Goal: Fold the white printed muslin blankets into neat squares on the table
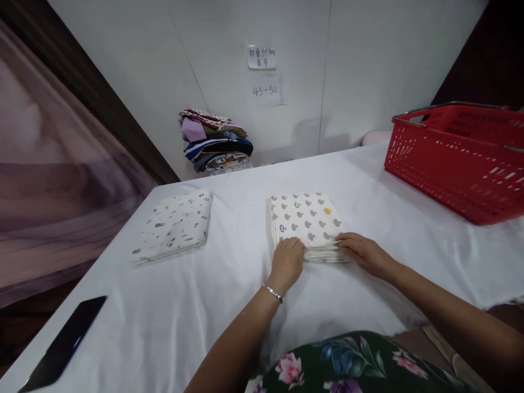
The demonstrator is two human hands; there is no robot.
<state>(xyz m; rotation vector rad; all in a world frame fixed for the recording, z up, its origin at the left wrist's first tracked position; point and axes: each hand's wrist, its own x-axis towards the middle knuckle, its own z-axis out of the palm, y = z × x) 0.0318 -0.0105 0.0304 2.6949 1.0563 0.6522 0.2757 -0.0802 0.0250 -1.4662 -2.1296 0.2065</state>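
A white folded cloth (305, 218) printed with grey mushroom shapes and a few coloured ones lies on the white-covered table in front of me. Its near edge shows several stacked layers. My left hand (287, 261), with a silver bracelet at the wrist, grips the near left corner, fingers on top and thumb not clearly seen. At the near right corner, my right hand (364, 252) pinches the edge of the upper layers between thumb and fingers. Apart from it, to the left, rests a second folded white cloth (176, 224) with small grey and dark prints.
A red plastic basket (454, 169) with metal handles stands at the right. Behind the table's far edge rises a pile of folded fabrics (216, 144) against the wall. A black phone-like slab (65, 344) lies at the near left, and a pinkish curtain (53, 164) hangs beyond.
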